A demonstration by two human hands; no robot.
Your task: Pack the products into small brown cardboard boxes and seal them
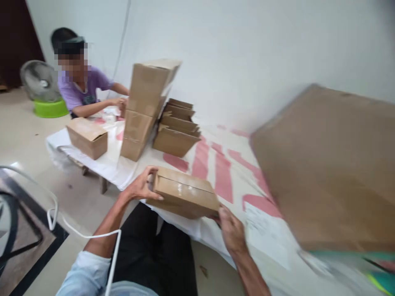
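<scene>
Presently a taped box (185,193) is held between both hands, just above the near edge of the counter (228,142), over the lap. The left hand (140,187) is clamped on the box's nine o'clock end, with the thumb laid on the lid and the fingers wrapped round the end. The right hand (231,232) is closed on the five o'clock corner, its fingers mostly hidden beneath the box. The flaps are seen shut and a glossy strip of tape is seen across the lid.

A leaning stack of boxes (145,107) is found at eleven o'clock from the held box, and a pile of open boxes (177,131) at twelve o'clock, just beside the stack. A single open carton (88,137) is set at ten o'clock, near the far corner of the counter. A large cardboard sheet (324,164), blurred, fills the three o'clock side. Another person in a purple shirt (74,92) is seated at the far end, with a fan (40,80) behind.

The step in hand is judged to be the handling of a box already sealed. Any setting down would call for both ends to be kept gripped, and for the leaning stack not to be knocked.
</scene>
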